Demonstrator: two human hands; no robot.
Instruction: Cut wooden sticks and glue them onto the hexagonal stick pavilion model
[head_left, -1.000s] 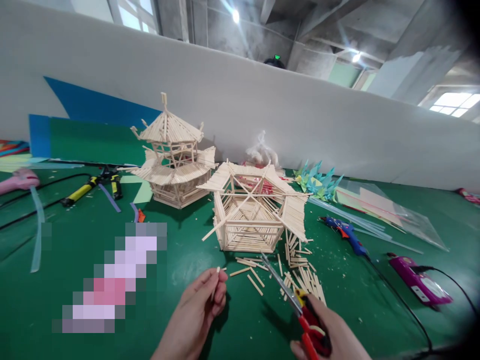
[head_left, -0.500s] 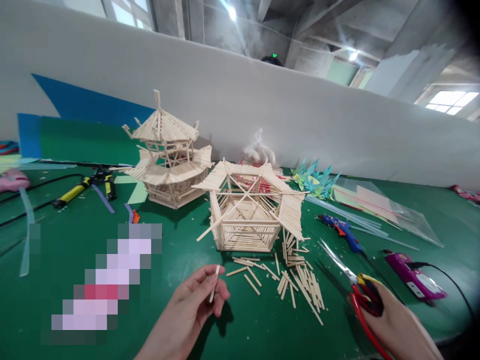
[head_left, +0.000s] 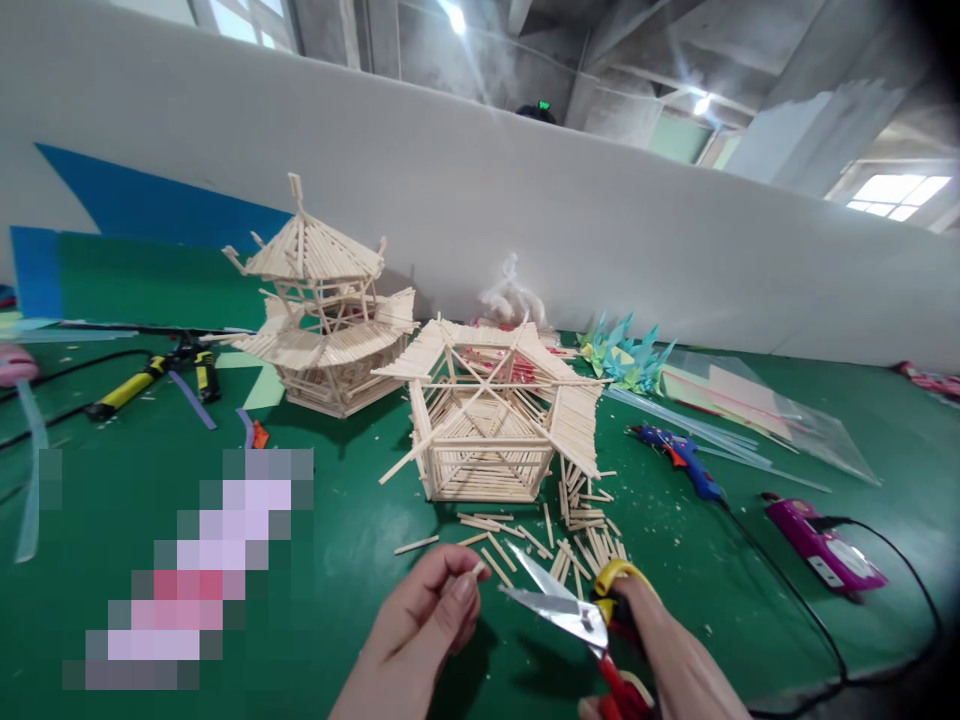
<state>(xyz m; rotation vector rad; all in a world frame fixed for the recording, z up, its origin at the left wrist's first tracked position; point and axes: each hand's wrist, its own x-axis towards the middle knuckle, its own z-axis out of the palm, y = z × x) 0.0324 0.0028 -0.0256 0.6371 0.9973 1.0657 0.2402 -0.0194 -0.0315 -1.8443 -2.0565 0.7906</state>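
Note:
My left hand [head_left: 427, 615] pinches a short wooden stick [head_left: 475, 570] between thumb and fingers, low in the middle of the view. My right hand [head_left: 667, 660] grips red-and-yellow scissors [head_left: 570, 610] with the blades spread, their tips right beside the stick. Just beyond lies a scatter of cut sticks [head_left: 570, 540] on the green table [head_left: 360, 540]. Behind them stands a half-built hexagonal stick house [head_left: 495, 420], and further left a finished two-tier stick pagoda [head_left: 319, 305].
A blue glue gun [head_left: 679, 458] and a purple device with a black cable [head_left: 821, 545] lie at the right. Yellow-handled pliers [head_left: 139, 378] lie at the left. Paper cranes [head_left: 626, 355] and clear sheets [head_left: 757, 410] sit by the white back wall [head_left: 525, 210].
My right hand has swung the scissors back from the right to the stick, blades apart. My left hand has moved slightly right and lower with the stick.

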